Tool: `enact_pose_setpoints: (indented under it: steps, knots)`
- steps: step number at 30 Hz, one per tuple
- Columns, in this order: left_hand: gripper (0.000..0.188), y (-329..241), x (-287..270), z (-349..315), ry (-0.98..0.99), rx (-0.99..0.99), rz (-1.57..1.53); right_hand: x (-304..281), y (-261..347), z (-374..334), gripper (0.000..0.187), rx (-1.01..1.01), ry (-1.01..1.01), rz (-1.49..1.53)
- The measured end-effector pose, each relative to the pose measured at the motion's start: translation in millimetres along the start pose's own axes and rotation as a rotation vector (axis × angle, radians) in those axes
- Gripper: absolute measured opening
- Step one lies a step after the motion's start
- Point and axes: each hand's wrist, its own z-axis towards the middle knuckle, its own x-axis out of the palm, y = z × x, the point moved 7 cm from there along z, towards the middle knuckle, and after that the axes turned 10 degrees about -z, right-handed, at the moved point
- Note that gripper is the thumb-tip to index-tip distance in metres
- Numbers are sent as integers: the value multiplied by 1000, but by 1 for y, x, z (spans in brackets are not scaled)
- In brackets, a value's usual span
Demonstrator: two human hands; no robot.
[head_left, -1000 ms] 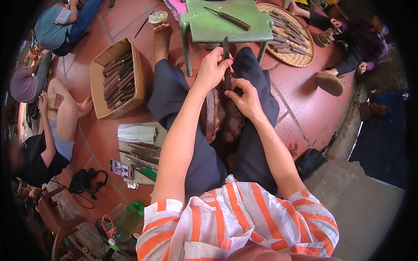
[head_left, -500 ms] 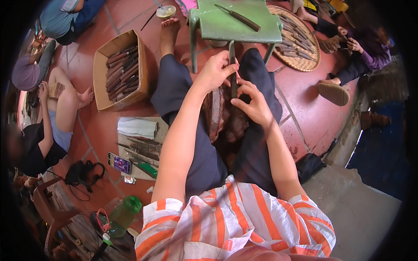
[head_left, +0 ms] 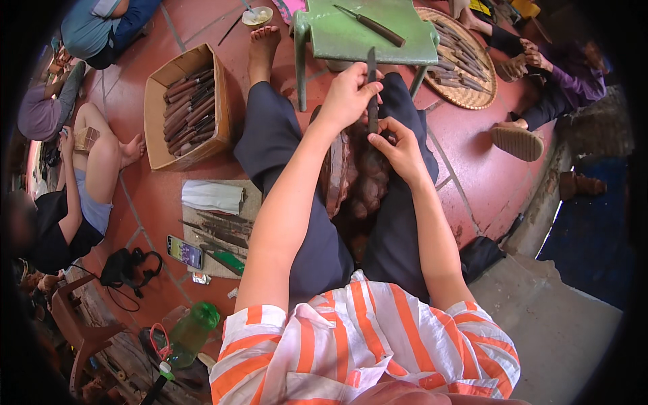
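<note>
A dark, narrow, flat bar, like a file [head_left: 372,74], stands nearly upright in the picture between my hands. My left hand [head_left: 347,98] is closed round its middle, thumb lying across it. The fingers of my right hand [head_left: 401,145] pinch its near end. Below them, between my knees, rests a lumpy reddish-brown carved block [head_left: 364,177], partly covered by my hands. Just beyond, on a green plastic stool [head_left: 331,40], lies a thin-bladed tool with a brown handle [head_left: 372,27].
A cardboard box [head_left: 226,121] of brown-handled tools stands left; a round woven tray [head_left: 482,101] of similar ones lies far right. A mat with a folded white cloth [head_left: 212,197], dark tools [head_left: 226,229] and a phone [head_left: 183,251] is left of my leg. Several people sit around.
Both hands have moved slightly up and to the right with the bar. My right fingers have drawn together at its near end, uncovering more of the carved block.
</note>
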Motion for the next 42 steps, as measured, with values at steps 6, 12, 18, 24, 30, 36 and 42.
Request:
enact_pose_setpoints:
  steps: [6,12,18,24,30,36,42]
  knots:
    - [14,13,27,6,96,26,210,4,-16,-7,20,-29,48,121]
    - [13,2,20,11,49,110,192,2,1,8,23,-120,-74,-66]
    - [12,6,24,6,59,67,125,1,-1,-2,29,-61,-52,-146]
    - [12,4,27,4,65,-52,90,-3,-9,-2,28,-173,-22,41]
    - [9,10,29,15,49,-17,203,-5,-4,3,28,-149,-121,-51]
    - [8,12,27,-4,90,-109,83,-6,5,-12,26,-231,-4,5]
    - [9,3,23,10,87,23,146,-3,18,-3,25,-147,-137,-93]
